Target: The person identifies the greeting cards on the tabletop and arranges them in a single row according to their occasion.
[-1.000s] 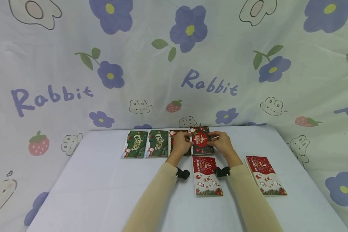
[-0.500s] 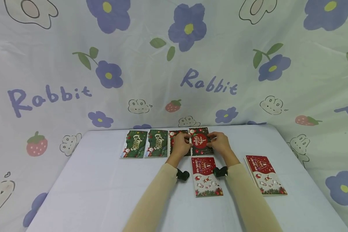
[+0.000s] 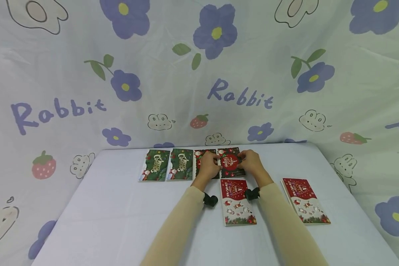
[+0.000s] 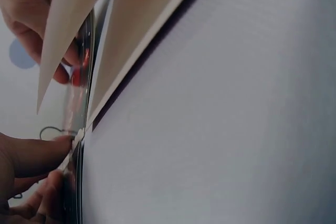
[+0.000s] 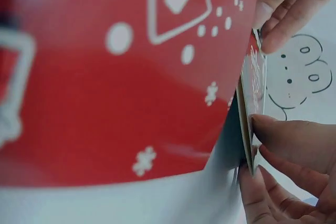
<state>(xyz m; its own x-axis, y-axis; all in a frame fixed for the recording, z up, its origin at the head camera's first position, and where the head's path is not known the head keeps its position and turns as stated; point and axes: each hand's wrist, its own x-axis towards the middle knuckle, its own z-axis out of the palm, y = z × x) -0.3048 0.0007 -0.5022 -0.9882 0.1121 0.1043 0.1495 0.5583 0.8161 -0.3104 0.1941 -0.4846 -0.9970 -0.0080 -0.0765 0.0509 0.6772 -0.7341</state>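
Note:
A dark red Christmas notebook lies at the right end of the back row, flat on the white table. My right hand pinches its right edge; in the right wrist view the thumb is on the cover and the fingers are at the edge. My left hand lies over the neighbouring dark red notebook and hides most of it. The left thumb and fingertips pinch the left edge of the end notebook, close to the seam between the two.
Two green Christmas notebooks continue the row leftward. A red and white notebook lies between the forearms, its cover lifted in the right wrist view. Another red and white notebook lies right. A patterned curtain stands behind the table.
The end notebook has shifted slightly toward me, its far edge now closer to level with the row. My right hand moved a little with it; the left stays nearly in place.

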